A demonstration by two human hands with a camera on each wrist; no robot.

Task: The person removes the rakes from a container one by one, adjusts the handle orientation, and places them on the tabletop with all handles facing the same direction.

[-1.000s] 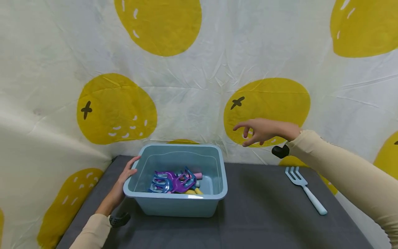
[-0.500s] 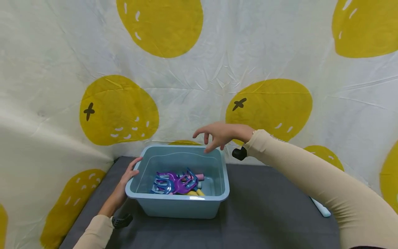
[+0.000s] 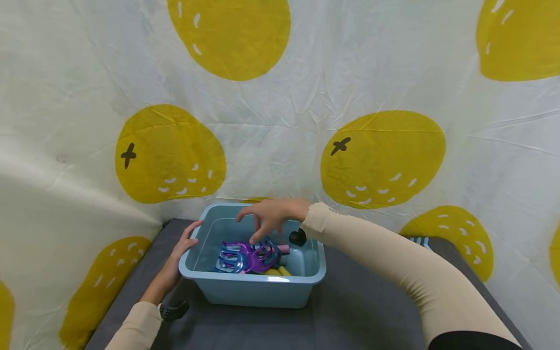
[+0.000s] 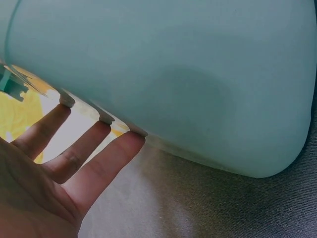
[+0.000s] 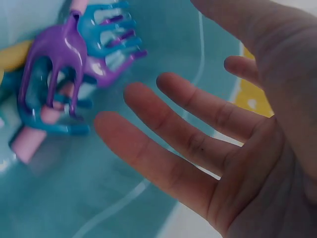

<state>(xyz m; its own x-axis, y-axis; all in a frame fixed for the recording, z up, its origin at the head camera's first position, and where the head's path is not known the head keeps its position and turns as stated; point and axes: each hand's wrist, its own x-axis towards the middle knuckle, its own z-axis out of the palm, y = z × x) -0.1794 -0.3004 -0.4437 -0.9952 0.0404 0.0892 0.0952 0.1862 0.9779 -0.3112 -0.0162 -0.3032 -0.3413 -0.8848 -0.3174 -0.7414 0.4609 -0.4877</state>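
Note:
A light blue plastic bin (image 3: pixel 258 291) stands on the dark cloth, holding a jumble of toy-like hand rakes. A purple rake (image 3: pixel 254 260) lies on top, with a blue rake (image 3: pixel 232 263) beside it; pink and yellow handles show among them. My left hand (image 3: pixel 177 250) touches the bin's left side, its straight fingertips against the outer wall in the left wrist view and the thumb at the rim. Over the bin hovers my right hand (image 3: pixel 270 215), fingers spread with nothing between them. In the right wrist view the purple rake (image 5: pixel 58 44) lies just beyond the fingertips.
A light blue fork (image 3: pixel 422 241) lies at the right on the dark cloth (image 3: pixel 367 306); my right sleeve hides most of it. A pale curtain (image 3: pixel 271 155) with yellow fruit prints hangs directly behind the table.
My right hand has moved left and down from beyond the bin's right side to over the rakes. The sleeve now covers most of the fork. My left hand stays at the bin's side.

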